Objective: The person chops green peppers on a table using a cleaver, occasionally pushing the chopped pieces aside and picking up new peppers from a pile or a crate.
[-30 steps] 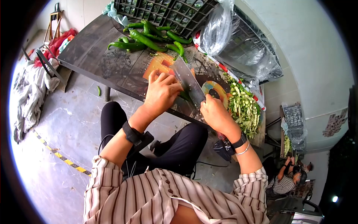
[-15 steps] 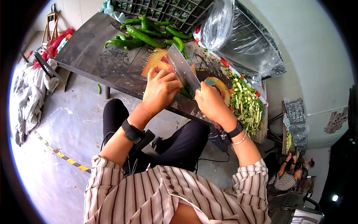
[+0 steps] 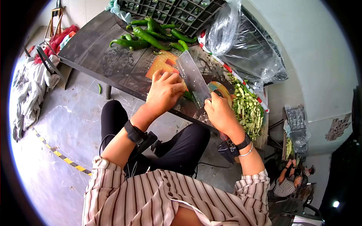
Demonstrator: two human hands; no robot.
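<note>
My right hand [image 3: 220,113] is wrapped round the handle of a cleaver [image 3: 193,77], whose wide blade slants up and to the left with small bits stuck to it. Beside the blade, my left hand [image 3: 164,90] has its fingers curled over a green chili pepper [image 3: 187,95], mostly hidden under them. Both hands are at the table's near edge. A heap of sliced green peppers [image 3: 247,109] lies to the right of the cleaver. Farther back, several whole green chili peppers [image 3: 151,34] lie in a loose pile.
A black plastic crate [image 3: 169,13] stands at the back of the dark table [image 3: 85,49]. Clear plastic sheeting [image 3: 245,49] covers something at the back right. One pepper [image 3: 100,89] lies on the floor. Another person [image 3: 285,184] sits far right.
My right hand and the cleaver have shifted slightly right and down. The left hand stays in nearly the same place, still curled over the pepper. The view has shifted a little.
</note>
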